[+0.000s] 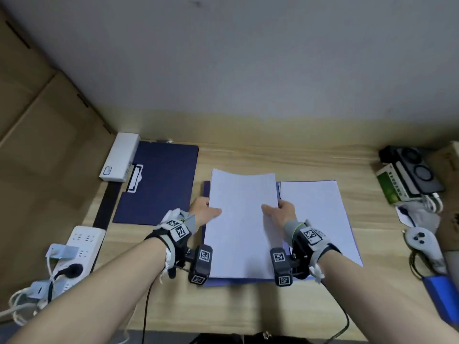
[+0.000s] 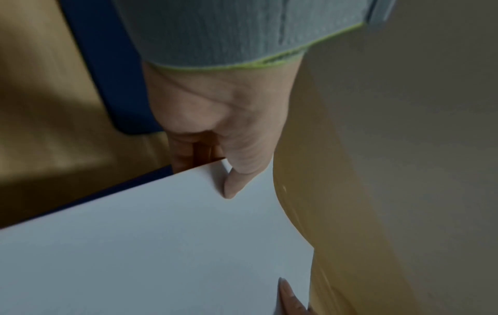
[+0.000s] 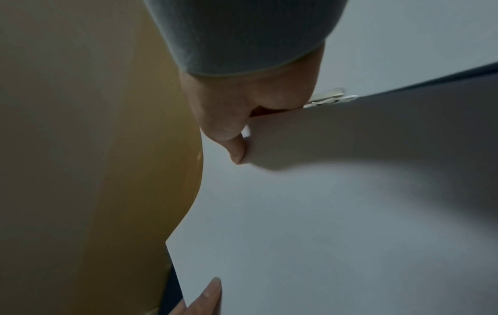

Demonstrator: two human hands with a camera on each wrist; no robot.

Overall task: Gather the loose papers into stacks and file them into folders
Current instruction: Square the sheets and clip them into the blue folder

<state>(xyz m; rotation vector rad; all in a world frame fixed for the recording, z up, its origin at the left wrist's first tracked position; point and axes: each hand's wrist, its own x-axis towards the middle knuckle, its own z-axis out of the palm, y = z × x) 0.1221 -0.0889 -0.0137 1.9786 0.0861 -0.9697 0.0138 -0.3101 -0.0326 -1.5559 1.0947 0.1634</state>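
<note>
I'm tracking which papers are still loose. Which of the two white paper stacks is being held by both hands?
The left paper stack, pinched at its sides by the left hand and right hand. The right stack lies flat, untouched.

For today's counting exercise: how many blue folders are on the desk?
2. One closed blue folder lies at the back left beside the white box. The other, an open folder, lies in the middle under the paper stacks, mostly covered. More could be hidden.

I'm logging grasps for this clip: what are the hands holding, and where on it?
Both hold one stack of white paper: the left hand grips its left edge and the right hand its right edge, thumbs on top.
</note>
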